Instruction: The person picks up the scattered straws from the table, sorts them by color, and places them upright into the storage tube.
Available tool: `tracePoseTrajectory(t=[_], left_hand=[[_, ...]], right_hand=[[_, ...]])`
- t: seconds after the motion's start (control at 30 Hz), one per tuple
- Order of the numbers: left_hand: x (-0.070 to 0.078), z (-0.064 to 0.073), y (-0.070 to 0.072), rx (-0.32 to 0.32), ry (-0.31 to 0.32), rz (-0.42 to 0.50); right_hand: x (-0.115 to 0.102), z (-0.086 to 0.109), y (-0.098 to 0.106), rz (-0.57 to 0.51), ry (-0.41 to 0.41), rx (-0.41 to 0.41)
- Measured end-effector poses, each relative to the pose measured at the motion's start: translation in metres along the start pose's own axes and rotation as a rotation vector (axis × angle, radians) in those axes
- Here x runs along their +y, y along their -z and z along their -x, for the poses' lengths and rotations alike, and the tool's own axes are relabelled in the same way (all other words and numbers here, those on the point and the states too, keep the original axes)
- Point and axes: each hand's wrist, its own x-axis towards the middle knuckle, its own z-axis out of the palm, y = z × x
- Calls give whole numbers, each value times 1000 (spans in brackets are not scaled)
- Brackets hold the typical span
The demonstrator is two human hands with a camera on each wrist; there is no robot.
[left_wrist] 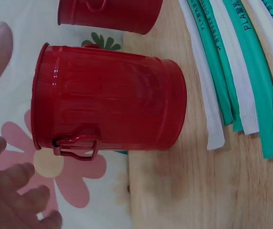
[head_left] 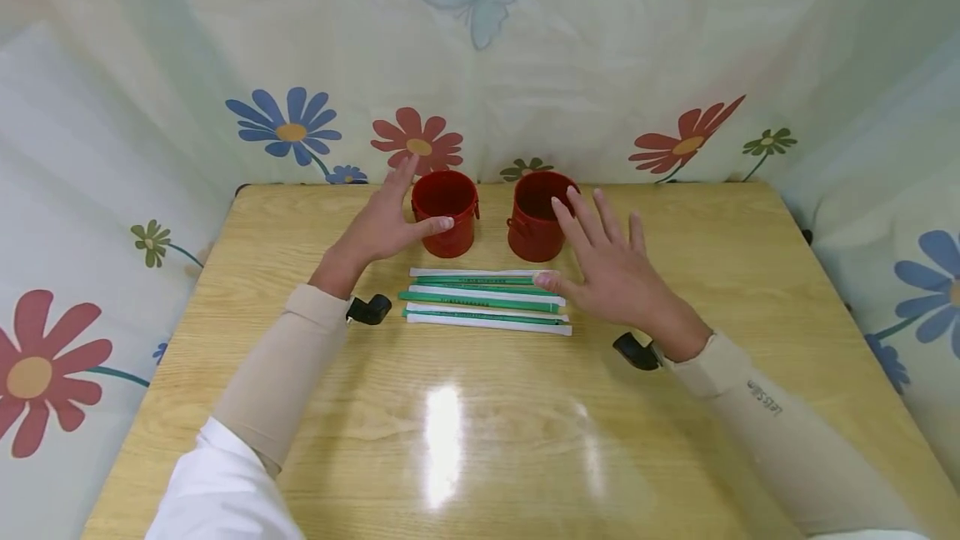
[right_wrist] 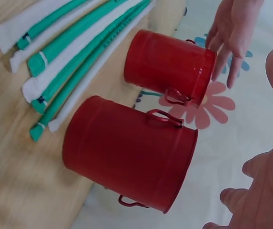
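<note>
Two small red metal buckets with side handles stand upright side by side near the table's far edge. The left bucket point(head_left: 446, 232) is nearest my left hand point(head_left: 386, 219), whose fingers are spread at its left, apart from it in the left wrist view. By the right bucket point(head_left: 534, 232) is my right hand point(head_left: 611, 273), fingers extended, holding nothing; a gap separates them in the right wrist view. In front of the buckets lie several paper-wrapped straws point(head_left: 480, 301), green and white, side by side in a row. The right thumb overlaps their right ends in the head view.
The wooden table point(head_left: 480, 407) ends just behind the buckets. A pale curtain point(head_left: 600, 48) printed with flowers and a butterfly hangs behind it and at both sides. Black wrist cameras sit at the left wrist point(head_left: 369, 309) and the right wrist point(head_left: 637, 351).
</note>
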Motion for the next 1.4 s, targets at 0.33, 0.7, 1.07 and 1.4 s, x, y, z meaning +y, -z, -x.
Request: tracePoseTrajectory(t=[0.33, 0.7, 1.07, 1.4], left_hand=[[-1, -7, -2, 74, 11, 219], [0, -11, -4, 63, -9, 357], [2, -13, -6, 58, -60, 355], [-2, -10, -7, 56, -2, 389]], right_hand=[[-5, 9, -3, 0, 22, -38], [-9, 16, -6, -26, 52, -57], [-4, 14, -16, -105, 83, -26], [4, 6, -29, -231, 62, 11]])
